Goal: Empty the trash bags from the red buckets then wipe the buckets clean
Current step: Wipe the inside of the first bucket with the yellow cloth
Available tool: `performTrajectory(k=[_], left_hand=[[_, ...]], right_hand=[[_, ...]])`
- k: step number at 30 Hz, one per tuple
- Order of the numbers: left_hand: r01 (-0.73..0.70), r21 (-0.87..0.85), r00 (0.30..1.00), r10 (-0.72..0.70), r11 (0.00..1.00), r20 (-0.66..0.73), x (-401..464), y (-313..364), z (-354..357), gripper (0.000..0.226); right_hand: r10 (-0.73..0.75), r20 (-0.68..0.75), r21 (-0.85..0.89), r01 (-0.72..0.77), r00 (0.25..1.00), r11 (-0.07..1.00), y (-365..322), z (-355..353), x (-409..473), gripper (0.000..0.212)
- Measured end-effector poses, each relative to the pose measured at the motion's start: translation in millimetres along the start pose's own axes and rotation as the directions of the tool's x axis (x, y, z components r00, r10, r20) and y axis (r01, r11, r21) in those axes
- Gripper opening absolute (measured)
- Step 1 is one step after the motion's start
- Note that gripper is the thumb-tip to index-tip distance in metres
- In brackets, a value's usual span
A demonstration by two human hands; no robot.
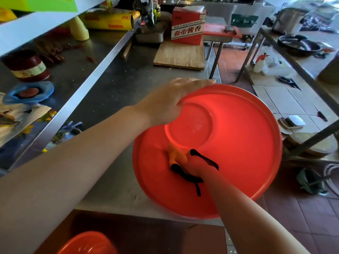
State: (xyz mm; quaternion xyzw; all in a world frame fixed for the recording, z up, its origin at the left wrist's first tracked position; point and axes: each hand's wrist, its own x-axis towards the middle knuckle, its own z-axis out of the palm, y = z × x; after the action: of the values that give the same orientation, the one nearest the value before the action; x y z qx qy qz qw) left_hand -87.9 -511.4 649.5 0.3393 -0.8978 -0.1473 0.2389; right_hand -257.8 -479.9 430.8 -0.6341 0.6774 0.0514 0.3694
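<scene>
A large red bucket (238, 143) is tilted on its side at the edge of the steel counter (117, 99), its open mouth facing me. My left hand (170, 101) grips its upper left rim. Inside the bucket, my right hand (190, 167) presses an orange cloth with black trim (177, 156) against the inner wall just below the round bottom. No trash bag shows in this bucket. A second red bucket (88, 243) sits low at the bottom left, only its rim in view.
A wooden board (179, 55) and a red-and-white carton (188, 24) stand at the counter's far end. A jar (27, 66), a blue dish (29, 92) and cling-wrap rolls (110, 20) fill the left shelf. Tiled floor (302, 217) and steel racks lie to the right.
</scene>
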Motion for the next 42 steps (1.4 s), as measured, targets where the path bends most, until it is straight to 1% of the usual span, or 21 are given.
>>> performTrajectory(k=[2, 5, 7, 9, 11, 13, 16, 19, 24, 28, 33, 38, 42], left_hand=[[-0.003, -0.006, 1.0, 0.003, 1.0, -0.005, -1, 2, 2, 0.065], [-0.022, 0.001, 1.0, 0.022, 1.0, 0.006, -4, 2, 3, 0.065], [-0.023, -0.017, 1.0, 0.024, 1.0, 0.014, -5, 3, 2, 0.066], [-0.018, -0.057, 1.0, 0.019, 0.998, 0.015, -6, 6, -1, 0.064], [0.0, -0.077, 1.0, 0.002, 0.997, 0.014, -4, 8, -6, 0.062], [0.017, -0.075, 1.0, -0.015, 0.997, 0.02, -3, 8, -11, 0.066], [0.081, -0.046, 0.995, -0.079, 0.996, 0.055, -5, 8, -20, 0.074], [0.105, -0.043, 0.991, -0.101, 0.993, 0.084, -8, 9, -31, 0.075], [0.059, 0.052, 0.99, -0.065, 0.997, 0.126, -7, 14, -42, 0.078], [0.023, 0.129, 0.99, -0.04, 0.991, 0.134, -12, 15, -45, 0.08], [0.03, 0.117, 0.991, -0.045, 0.993, 0.124, -25, 19, -41, 0.078], [0.059, 0.097, 0.991, -0.07, 0.994, 0.114, -26, 19, -42, 0.077], [0.055, 0.064, 0.988, -0.064, 0.996, 0.144, -23, 19, -41, 0.078]], right_hand=[[-0.023, 0.016, -0.024, 0.023, 1.0, 0.999, 2, 2, -12, 0.082], [-0.05, -0.004, -0.068, 0.05, 0.999, 0.996, 6, 8, -27, 0.092], [-0.064, -0.018, -0.108, 0.061, 0.998, 0.992, 9, 11, -40, 0.093], [-0.058, -0.024, -0.155, 0.054, 0.998, 0.986, 9, 11, -56, 0.086], [-0.061, -0.02, -0.184, 0.056, 0.998, 0.981, 8, 8, -73, 0.074], [-0.053, 0.013, -0.181, 0.054, 0.999, 0.982, 2, 4, -92, 0.069], [-0.043, 0.079, -0.158, 0.055, 0.996, 0.986, -8, 2, -118, 0.071], [-0.053, 0.101, -0.144, 0.067, 0.993, 0.987, -17, 8, -133, 0.073], [-0.111, 0.03, -0.155, 0.114, 0.993, 0.981, -33, 25, -140, 0.071], [-0.115, -0.014, -0.206, 0.11, 0.993, 0.972, -39, 28, -139, 0.071], [-0.079, 0.028, -0.24, 0.084, 0.996, 0.967, -33, 31, -144, 0.074], [-0.115, 0.039, -0.272, 0.121, 0.993, 0.955, -29, 31, -164, 0.067], [-0.119, 0.048, -0.286, 0.127, 0.992, 0.95, -17, 34, -173, 0.071]])
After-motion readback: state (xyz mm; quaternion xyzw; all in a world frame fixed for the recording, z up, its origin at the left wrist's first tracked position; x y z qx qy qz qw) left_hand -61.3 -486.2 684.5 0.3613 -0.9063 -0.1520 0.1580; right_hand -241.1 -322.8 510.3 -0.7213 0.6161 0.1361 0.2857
